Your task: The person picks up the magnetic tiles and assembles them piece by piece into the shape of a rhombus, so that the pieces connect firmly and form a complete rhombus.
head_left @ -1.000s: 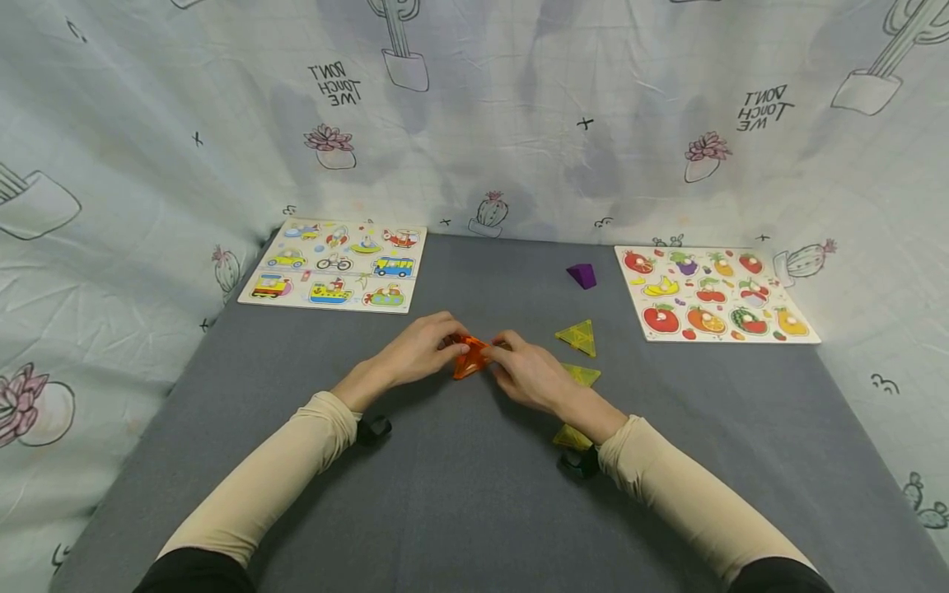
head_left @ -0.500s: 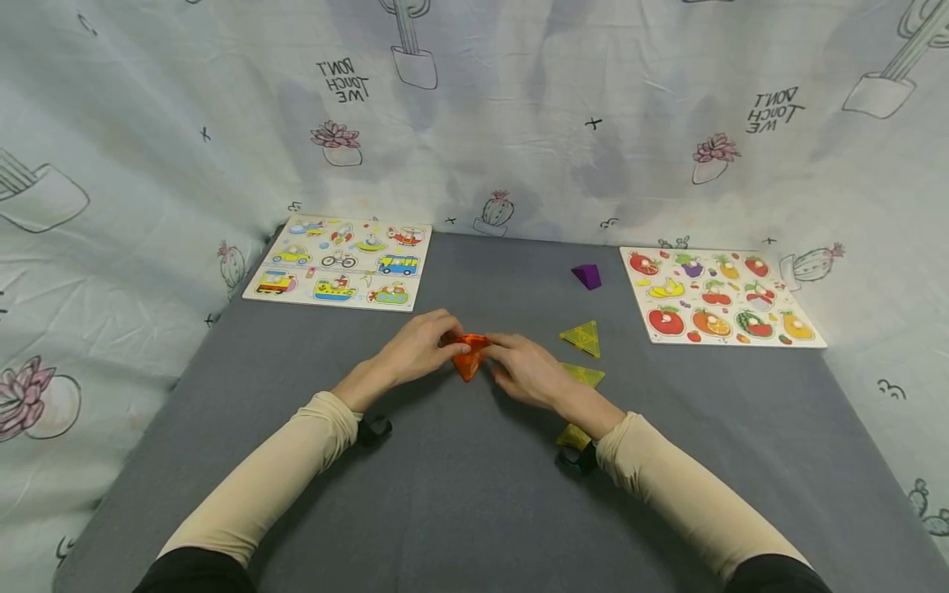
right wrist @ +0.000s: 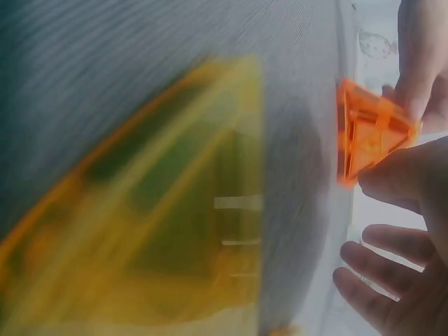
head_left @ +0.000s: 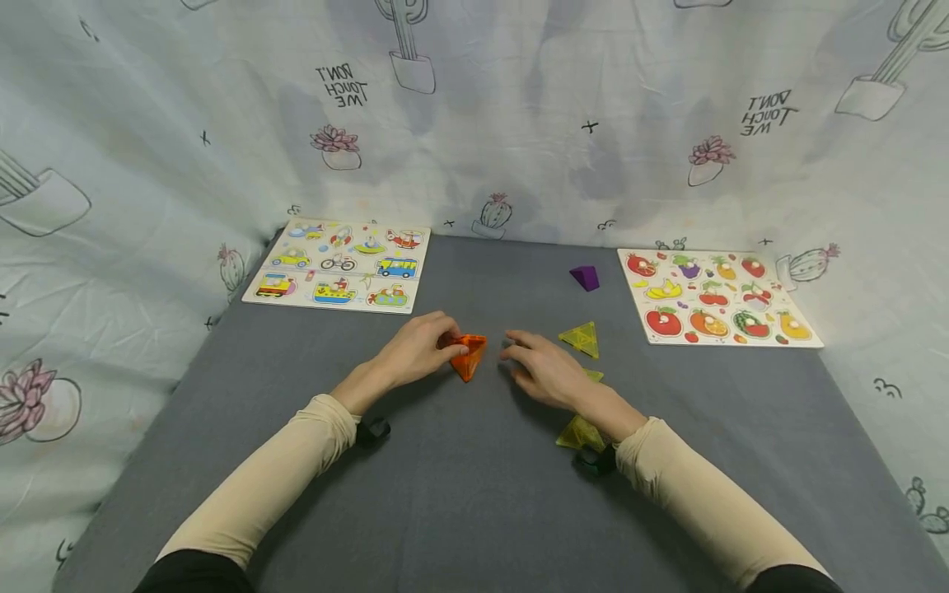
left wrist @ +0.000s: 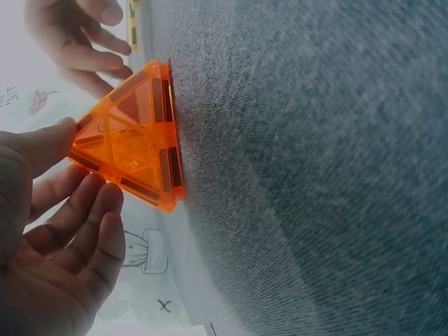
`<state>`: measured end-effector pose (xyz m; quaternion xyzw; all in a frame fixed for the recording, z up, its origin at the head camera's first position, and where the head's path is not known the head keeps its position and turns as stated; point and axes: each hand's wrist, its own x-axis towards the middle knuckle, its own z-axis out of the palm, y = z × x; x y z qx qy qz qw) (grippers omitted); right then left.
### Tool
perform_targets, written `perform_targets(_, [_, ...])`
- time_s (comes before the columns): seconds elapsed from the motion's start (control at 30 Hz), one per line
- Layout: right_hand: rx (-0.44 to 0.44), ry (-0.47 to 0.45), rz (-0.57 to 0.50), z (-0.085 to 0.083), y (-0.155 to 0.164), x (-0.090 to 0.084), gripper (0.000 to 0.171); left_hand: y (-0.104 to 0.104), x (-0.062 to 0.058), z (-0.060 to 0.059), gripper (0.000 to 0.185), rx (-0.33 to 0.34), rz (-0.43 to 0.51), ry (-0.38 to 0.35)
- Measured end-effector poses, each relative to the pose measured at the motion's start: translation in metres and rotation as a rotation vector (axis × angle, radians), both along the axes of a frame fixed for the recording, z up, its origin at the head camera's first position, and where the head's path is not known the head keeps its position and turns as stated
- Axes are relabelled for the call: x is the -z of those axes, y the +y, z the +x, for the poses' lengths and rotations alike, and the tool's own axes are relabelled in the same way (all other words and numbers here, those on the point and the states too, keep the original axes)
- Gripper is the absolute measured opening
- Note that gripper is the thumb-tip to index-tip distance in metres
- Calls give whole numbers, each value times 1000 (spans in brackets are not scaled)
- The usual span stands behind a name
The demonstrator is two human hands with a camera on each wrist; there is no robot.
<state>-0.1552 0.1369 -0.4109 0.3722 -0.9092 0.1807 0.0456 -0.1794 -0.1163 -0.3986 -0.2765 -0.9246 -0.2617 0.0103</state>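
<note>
My left hand (head_left: pixel 418 350) pinches an orange see-through pyramid of triangular magnetic tiles (head_left: pixel 470 359) between thumb and fingers. In the left wrist view the pyramid (left wrist: pixel 129 140) stands at the grey cloth, its tip in the hand's grip. My right hand (head_left: pixel 547 371) hovers just right of it, apart from it in the head view, fingers loosely extended and holding nothing. Beneath and beside the right arm lie yellow triangular tiles: one behind the hand (head_left: pixel 582 338), one mostly hidden by it, and one near the wrist (head_left: pixel 578 431). A yellow tile (right wrist: pixel 189 196) looms large and blurred in the right wrist view.
A purple block (head_left: pixel 585 277) sits toward the back. A vehicle puzzle board (head_left: pixel 337 265) lies at the back left, a fruit puzzle board (head_left: pixel 715 298) at the back right. Behind the grey table (head_left: pixel 460 511) hangs a printed white curtain (head_left: pixel 474 107).
My right hand has let go of the orange pyramid and drawn back to the right. The pyramid has turned slightly, while my left hand keeps its pinch.
</note>
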Motion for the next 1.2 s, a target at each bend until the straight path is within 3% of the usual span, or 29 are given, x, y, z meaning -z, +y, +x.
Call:
perform_targets(0.13, [34, 3, 5, 0, 16, 2, 25, 0, -1, 1, 19, -10, 28, 22])
perform_targets(0.3, [81, -2, -3, -1, 35, 2, 25, 7, -3, 0, 15, 19, 98, 156])
perform_targets(0.47, [112, 13, 8, -1, 49, 1, 26, 24, -11, 1, 10, 95, 84, 331])
perform_targets(0.63, [174, 18, 4, -3, 64, -2, 30, 51, -10, 6, 11, 214, 50, 408])
perform_targets(0.73, [211, 30, -9, -5, 74, -2, 34, 68, -4, 10, 15, 310, 11, 420])
perform_targets(0.83, [230, 48, -15, -6, 82, -1, 35, 84, 1, 14, 20, 392, -64, 378])
perform_targets(1.0, [224, 68, 3, -7, 91, 2, 31, 107, 6, 21, 32, 480, -290, 260])
perform_targets(1.2, [178, 60, 28, -5, 99, 9, 28, 132, 10, 27, 47, 572, -532, 240])
